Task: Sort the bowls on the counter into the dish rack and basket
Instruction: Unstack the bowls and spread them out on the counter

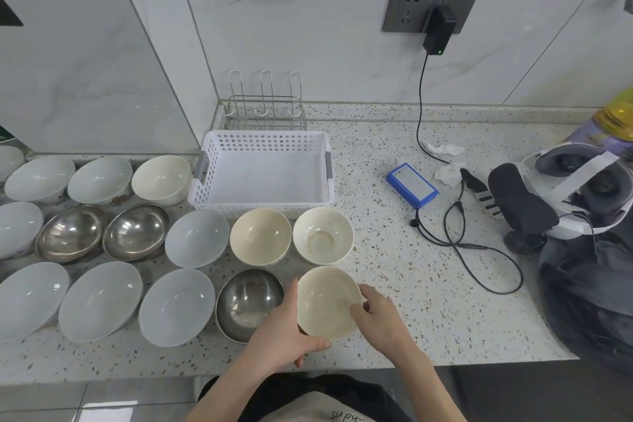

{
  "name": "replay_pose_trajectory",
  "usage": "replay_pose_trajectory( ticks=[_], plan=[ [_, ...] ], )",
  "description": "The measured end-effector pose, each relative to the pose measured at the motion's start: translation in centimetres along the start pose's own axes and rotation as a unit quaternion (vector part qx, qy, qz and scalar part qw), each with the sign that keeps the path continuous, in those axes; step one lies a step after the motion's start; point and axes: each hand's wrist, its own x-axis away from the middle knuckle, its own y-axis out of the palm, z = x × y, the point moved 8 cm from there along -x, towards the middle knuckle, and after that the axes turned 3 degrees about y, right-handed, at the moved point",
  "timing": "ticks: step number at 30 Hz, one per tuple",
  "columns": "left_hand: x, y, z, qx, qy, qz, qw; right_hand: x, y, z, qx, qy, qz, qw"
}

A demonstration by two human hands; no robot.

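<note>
The white perforated plastic basket (262, 171) sits on the speckled stone counter (428, 301), directly before the wire metal dish rack (265, 111). Rows of bowls lie left and before it; a blue rectangular battery pack (412, 185) lies to its right.

Bright, even light from above; soft shadows lie under the bowls. White glints sit on the steel bowls (137, 231) and wall tiles (308, 27). The picture's edges bow outward; focus is slightly soft.
</note>
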Motion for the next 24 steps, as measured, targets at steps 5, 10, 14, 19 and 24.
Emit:
replay_pose_trajectory(
  ticks=[5,10,14,19,24],
  plan=[
    [-0.1,0.2,-0.7,-0.039,-0.017,-0.006,0.999,-0.2,0.6,0.0,0.011,-0.003,-0.016,1.000],
    [-0.3,-0.1,-1.1,-0.036,-0.018,0.020,0.999,-0.7,0.9,0.0,0.018,0.000,-0.022,1.000],
    [-0.3,-0.2,-1.0,-0.049,-0.017,0.027,0.998,-0.8,1.1,0.1,0.032,0.005,-0.031,0.999],
    [-0.3,-0.5,-0.9,-0.060,-0.022,0.029,0.998,-0.5,1.1,0.2,0.047,0.013,-0.036,0.998],
    [-0.3,-0.4,-1.3,-0.060,-0.046,0.009,0.997,-0.3,0.9,0.1,0.096,0.036,-0.027,0.994]
  ],
)
